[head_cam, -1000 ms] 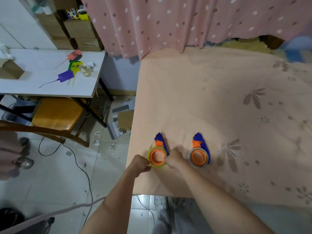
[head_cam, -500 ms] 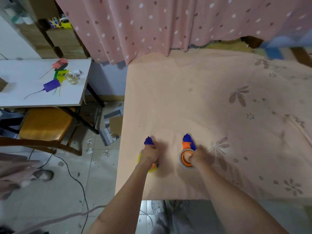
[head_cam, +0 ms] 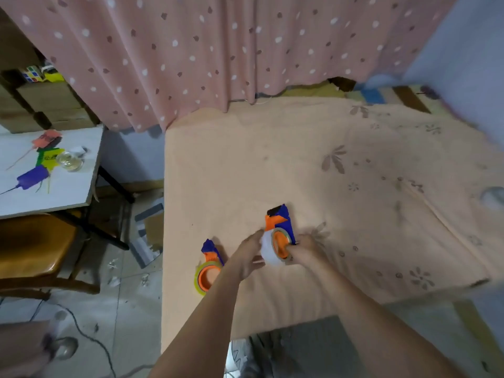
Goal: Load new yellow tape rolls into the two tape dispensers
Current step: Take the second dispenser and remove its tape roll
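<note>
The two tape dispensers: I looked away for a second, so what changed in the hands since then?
The left hand let go of the left dispenser, which now lies alone near the cloth's edge, and crossed to the right dispenser. Both hands now hold that one, the right hand gripping its near side. The pale roll is still on it, and the yellow roll is still on the left one.
</note>
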Motion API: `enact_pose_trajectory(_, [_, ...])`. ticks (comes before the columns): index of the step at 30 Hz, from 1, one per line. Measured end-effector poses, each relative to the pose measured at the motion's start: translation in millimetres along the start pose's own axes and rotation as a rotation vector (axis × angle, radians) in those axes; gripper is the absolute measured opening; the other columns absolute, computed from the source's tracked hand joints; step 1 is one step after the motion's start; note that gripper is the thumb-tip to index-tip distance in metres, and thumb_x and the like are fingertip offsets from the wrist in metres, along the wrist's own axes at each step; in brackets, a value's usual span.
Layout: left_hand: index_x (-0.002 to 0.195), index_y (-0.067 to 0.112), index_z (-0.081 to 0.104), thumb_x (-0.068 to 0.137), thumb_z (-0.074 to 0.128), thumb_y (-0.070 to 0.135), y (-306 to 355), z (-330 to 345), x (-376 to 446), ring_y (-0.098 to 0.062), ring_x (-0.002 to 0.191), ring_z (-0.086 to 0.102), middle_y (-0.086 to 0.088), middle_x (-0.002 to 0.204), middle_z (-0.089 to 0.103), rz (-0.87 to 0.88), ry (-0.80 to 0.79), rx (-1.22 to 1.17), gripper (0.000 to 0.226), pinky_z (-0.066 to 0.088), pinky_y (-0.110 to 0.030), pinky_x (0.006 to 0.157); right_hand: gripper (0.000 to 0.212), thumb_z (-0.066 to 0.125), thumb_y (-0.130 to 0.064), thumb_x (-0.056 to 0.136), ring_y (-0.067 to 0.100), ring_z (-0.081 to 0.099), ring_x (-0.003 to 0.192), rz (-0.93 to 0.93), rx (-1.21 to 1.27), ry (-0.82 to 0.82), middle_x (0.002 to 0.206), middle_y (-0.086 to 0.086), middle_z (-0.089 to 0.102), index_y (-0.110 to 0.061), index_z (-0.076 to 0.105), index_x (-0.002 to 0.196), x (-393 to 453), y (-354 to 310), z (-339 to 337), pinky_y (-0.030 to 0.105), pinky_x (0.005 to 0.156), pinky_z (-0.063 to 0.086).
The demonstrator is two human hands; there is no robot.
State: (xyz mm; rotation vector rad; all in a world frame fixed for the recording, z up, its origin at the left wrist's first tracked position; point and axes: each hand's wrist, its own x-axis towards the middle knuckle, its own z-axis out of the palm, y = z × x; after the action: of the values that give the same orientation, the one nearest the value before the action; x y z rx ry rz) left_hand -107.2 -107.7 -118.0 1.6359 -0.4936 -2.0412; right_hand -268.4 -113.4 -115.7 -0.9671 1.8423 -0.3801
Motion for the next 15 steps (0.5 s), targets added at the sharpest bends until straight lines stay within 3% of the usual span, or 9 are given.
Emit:
enact_pose_trajectory(1, [0.124,0.029,0.061,0.095,0.047,0.060,5,15,-1,-0.024,0.114,0.061,0.000,0.123,0.066,-0.005,-0.077,-0.043,0.044,0.046,-0.042,0.104,0.007,0.068,-0.006,0.079,0.028,0.069,0.072,-0.006,0.090,-0.012,0.076,0.008,0.068,-0.012,0.067,0.076,-3,0,-9,0.040,0.070,0.062])
enact_pose_trajectory(3, [0.128,0.026,0.060,0.097,0.048,0.055,13,47,-3,-0.026,0.114,0.063,-0.006,0.127,0.066,0.012,-0.189,-0.111,0.044,0.047,-0.046,0.105,0.007,0.069,-0.008,0.080,0.024,0.070,0.066,-0.019,0.167,-0.013,0.075,0.007,0.069,-0.014,0.067,0.077,-10,4,-30,0.045,0.073,0.060])
enact_pose_trajectory(4, [0.133,0.023,0.060,0.098,0.049,0.051,16,62,-5,-0.029,0.117,0.062,-0.011,0.131,0.065,0.030,-0.218,-0.130,0.045,0.046,-0.048,0.107,0.004,0.068,-0.010,0.082,0.025,0.071,0.067,-0.019,0.203,-0.007,0.079,0.009,0.071,-0.012,0.069,0.085,-14,8,-42,0.044,0.072,0.061])
enact_pose_trajectory(6, [0.140,0.015,0.057,0.099,0.051,0.043,23,95,-11,-0.032,0.117,0.061,-0.018,0.132,0.063,0.052,-0.247,-0.148,0.049,0.044,-0.050,0.109,0.021,0.067,-0.014,0.085,0.028,0.074,0.078,0.002,0.294,-0.013,0.093,0.012,0.073,-0.008,0.071,0.105,-20,18,-67,0.041,0.071,0.063])
enact_pose_trajectory(9, [0.141,0.006,0.054,0.099,0.053,0.037,27,141,-19,-0.031,0.110,0.058,-0.017,0.122,0.061,0.074,-0.268,-0.113,0.052,0.046,-0.047,0.103,0.027,0.060,-0.018,0.090,0.020,0.071,0.083,-0.011,0.358,0.026,0.096,0.007,0.073,-0.010,0.069,0.114,-32,28,-113,0.037,0.074,0.064])
enact_pose_trajectory(12, [0.138,0.005,0.055,0.100,0.053,0.037,28,190,-23,-0.034,0.114,0.061,-0.018,0.130,0.063,0.157,-0.265,0.062,0.050,0.047,-0.048,0.107,0.029,0.064,-0.028,0.082,0.022,0.071,0.087,-0.104,0.392,0.148,0.080,0.002,0.070,-0.007,0.067,0.102,-43,37,-162,0.042,0.078,0.060])
enact_pose_trajectory(15, [0.137,0.008,0.057,0.098,0.054,0.037,18,245,-24,-0.033,0.112,0.062,-0.019,0.137,0.061,0.200,-0.260,0.169,0.049,0.048,-0.050,0.106,0.016,0.066,-0.039,0.076,0.017,0.072,0.087,-0.156,0.346,0.177,0.075,-0.009,0.071,-0.025,0.070,0.084,-54,54,-209,0.040,0.081,0.059])
